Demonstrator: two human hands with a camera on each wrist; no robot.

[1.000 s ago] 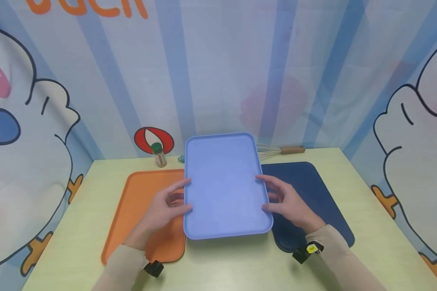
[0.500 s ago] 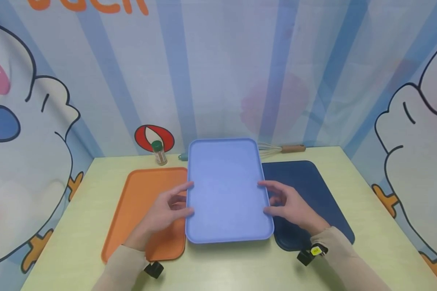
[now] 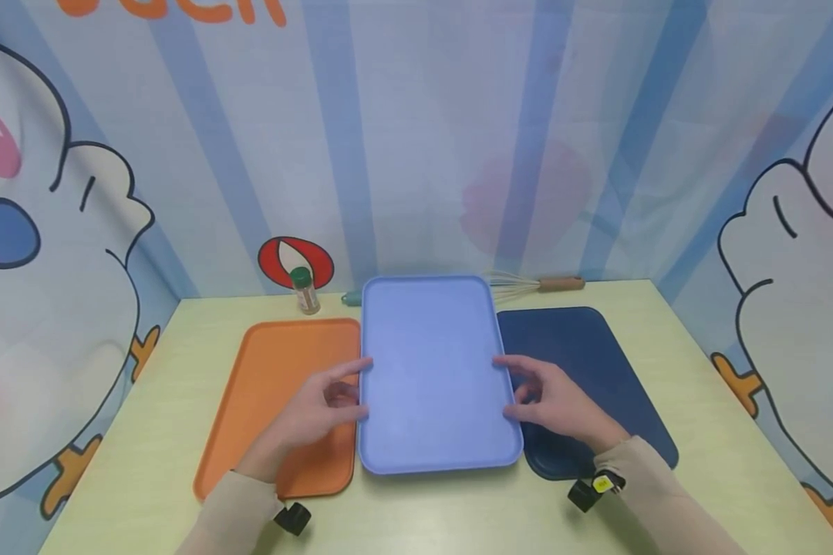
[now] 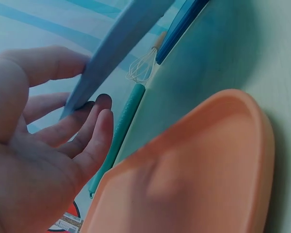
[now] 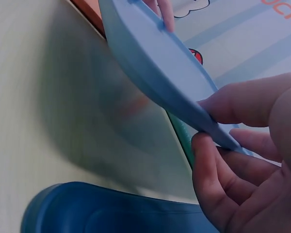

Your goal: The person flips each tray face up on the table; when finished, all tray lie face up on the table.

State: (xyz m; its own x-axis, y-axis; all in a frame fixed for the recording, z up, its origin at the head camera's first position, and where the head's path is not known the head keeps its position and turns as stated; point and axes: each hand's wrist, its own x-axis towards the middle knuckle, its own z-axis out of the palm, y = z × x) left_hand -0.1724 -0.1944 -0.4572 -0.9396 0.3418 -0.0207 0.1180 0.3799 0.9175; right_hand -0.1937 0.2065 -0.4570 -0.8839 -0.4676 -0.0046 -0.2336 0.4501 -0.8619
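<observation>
A light blue tray [image 3: 433, 370] is held level between both hands, raised over the table as the gap beneath it in the wrist views shows. My left hand [image 3: 319, 405] grips its left rim, thumb on top and fingers curled under. The right hand [image 3: 551, 397] pinches the opposite rim the same way. Below the left hand lies an orange tray [image 3: 278, 385]. A dark blue tray [image 3: 590, 378] lies under the right hand. In the left wrist view the fingertips [image 4: 104, 99] show beneath the light blue tray's edge.
Along the back of the table [image 3: 132, 432] stand a green-capped spice jar [image 3: 305, 291] and a whisk [image 3: 558, 284] with a brown handle. A teal handle [image 4: 128, 121] lies there too, mostly hidden behind the light blue tray in the head view. A printed curtain [image 3: 430, 139] rises behind.
Both hands have lowered the light blue tray toward the table and brought it slightly nearer and to the right. Their grip on its rims stays the same. The other trays stay put.
</observation>
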